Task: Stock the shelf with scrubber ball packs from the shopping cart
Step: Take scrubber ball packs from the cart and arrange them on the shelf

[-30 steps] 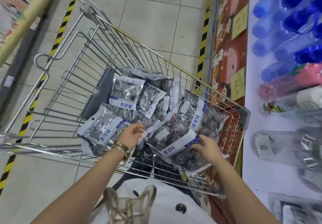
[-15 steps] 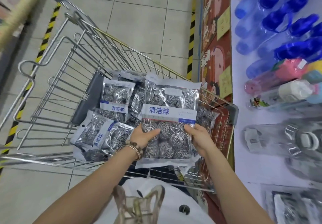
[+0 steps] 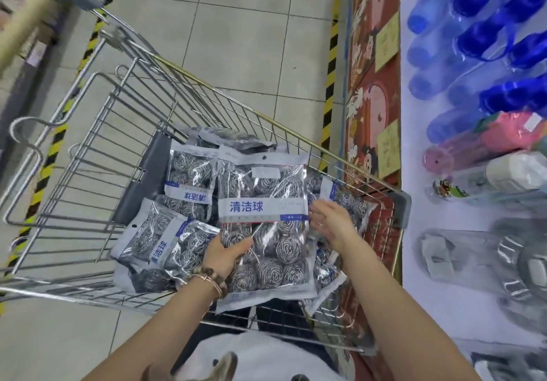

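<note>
Over the shopping cart (image 3: 402, 207), the left hand (image 3: 223, 254) grips a scrubber ball pack (image 3: 263, 200) (label upright); the right hand (image 3: 331, 223), fingers straight, hovers nearer the cart's right wall.

Bright, flat shop light; wide-angle view, soft at the edges.
Cool light falls from above and leaves only faint, soft shadows on the pale tiled floor (image 3: 242, 34). White glare streaks the clear plastic pack of steel scrubber balls (image 3: 263, 217) and glints along the silver wire shopping cart (image 3: 97, 155). The right hand (image 3: 331, 223) is smeared by motion. The beige pole (image 3: 28, 22) at far left and the clear plastic containers (image 3: 509, 265) at near right are blurred, and straight lines bow toward the edges.
</note>
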Demonstrator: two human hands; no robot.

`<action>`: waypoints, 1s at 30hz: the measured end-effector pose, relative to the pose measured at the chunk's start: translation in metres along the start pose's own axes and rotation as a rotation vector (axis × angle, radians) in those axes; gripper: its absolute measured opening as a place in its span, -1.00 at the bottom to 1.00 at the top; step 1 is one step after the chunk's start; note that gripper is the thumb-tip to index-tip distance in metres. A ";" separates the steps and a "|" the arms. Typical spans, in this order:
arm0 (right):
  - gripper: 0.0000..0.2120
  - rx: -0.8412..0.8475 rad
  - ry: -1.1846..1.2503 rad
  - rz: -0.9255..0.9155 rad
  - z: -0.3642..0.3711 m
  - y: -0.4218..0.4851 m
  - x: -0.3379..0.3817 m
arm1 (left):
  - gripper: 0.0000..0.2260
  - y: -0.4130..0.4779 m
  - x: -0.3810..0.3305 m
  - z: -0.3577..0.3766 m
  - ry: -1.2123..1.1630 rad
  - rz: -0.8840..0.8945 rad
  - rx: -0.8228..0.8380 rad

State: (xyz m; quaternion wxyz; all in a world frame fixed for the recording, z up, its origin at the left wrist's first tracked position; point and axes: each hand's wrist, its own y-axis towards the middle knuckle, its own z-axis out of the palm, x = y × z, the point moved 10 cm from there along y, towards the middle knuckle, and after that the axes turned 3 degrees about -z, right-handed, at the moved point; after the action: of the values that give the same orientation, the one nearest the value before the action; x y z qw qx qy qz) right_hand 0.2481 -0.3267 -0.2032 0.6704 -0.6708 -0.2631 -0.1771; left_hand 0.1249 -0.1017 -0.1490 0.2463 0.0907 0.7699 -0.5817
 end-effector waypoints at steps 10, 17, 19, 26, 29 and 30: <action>-0.27 -0.025 -0.976 -0.116 -0.044 0.110 0.004 | -0.60 0.010 0.020 -0.012 -0.078 -0.067 -0.103; 0.08 0.021 -1.264 -0.164 -0.038 0.117 0.011 | -0.58 0.016 0.031 -0.013 -0.110 -0.132 -0.120; 0.11 0.025 -1.278 -0.140 -0.040 0.119 0.011 | -0.54 0.016 0.032 -0.013 -0.113 -0.140 -0.129; -0.28 0.178 -1.176 -0.025 -0.031 0.120 0.012 | -0.49 0.010 0.023 -0.017 -0.112 -0.126 -0.154; -0.14 0.220 -1.054 0.063 -0.028 0.118 -0.003 | -0.76 0.010 0.021 -0.020 -0.123 -0.122 -0.166; -0.11 0.213 -1.053 0.071 -0.029 0.117 -0.006 | -0.76 0.010 0.021 -0.021 -0.133 -0.117 -0.165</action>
State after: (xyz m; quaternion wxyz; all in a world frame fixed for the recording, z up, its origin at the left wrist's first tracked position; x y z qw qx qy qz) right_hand 0.3153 -0.3523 -0.2997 0.5178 -0.6054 -0.5574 0.2339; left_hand 0.1058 -0.0815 -0.1635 0.2690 -0.0137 0.8011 -0.5345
